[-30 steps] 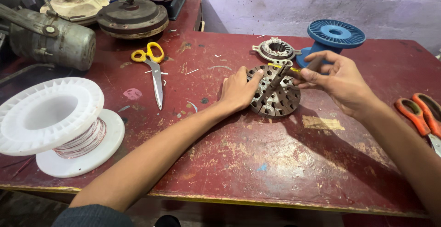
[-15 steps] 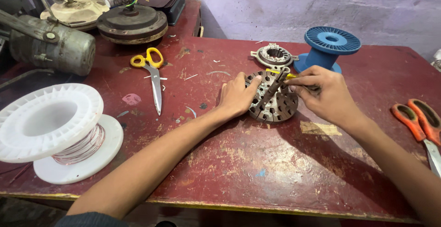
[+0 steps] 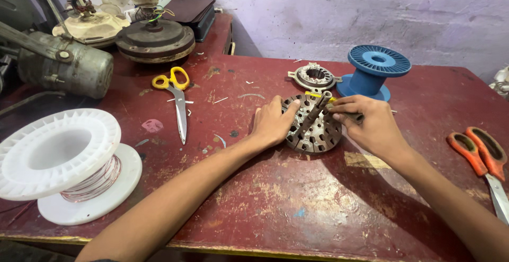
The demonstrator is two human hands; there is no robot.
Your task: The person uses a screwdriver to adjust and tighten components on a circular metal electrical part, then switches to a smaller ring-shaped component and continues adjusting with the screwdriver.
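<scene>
On the worn red counter (image 3: 318, 209), the left hand (image 3: 273, 124) presses flat on the round slotted grey metal stator core (image 3: 313, 127), while the right hand (image 3: 371, 127), grip pinching a dark slim tool (image 3: 347, 116), should work steadily, core kept pinned.

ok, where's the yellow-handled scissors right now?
In the head view, the yellow-handled scissors lie on the red table, left of the left hand, blades pointing toward the person, between the white plastic spool and the round slotted metal core.
</scene>
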